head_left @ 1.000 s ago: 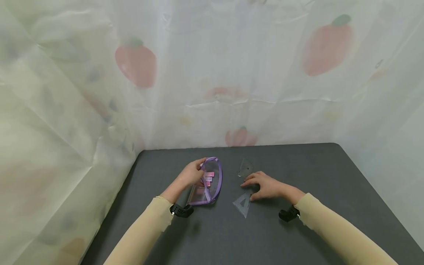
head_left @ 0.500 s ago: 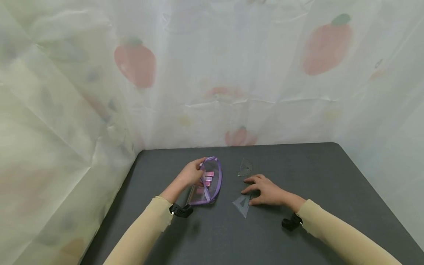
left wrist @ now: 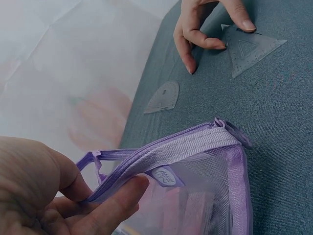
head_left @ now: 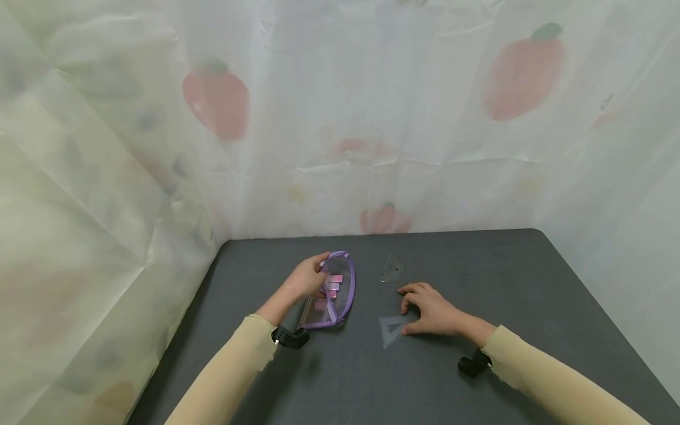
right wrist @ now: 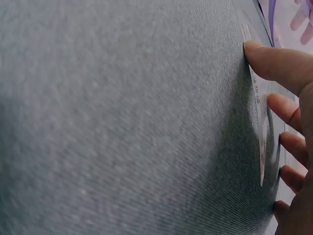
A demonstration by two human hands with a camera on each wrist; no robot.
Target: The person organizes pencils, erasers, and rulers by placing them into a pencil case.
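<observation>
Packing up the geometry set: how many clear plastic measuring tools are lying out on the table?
2. A triangle set square lies under the right hand's fingertips, and a small protractor lies farther back, beside the purple mesh pouch. Others may be hidden inside the pouch.

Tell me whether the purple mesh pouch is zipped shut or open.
Open: the left hand holds up one edge of the purple mesh pouch, and its zipper edges gape apart in the head view.

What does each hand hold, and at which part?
The left hand pinches the purple mesh pouch at its zipper edge. The right hand holds nothing; its fingertips rest on the clear triangle ruler.
</observation>
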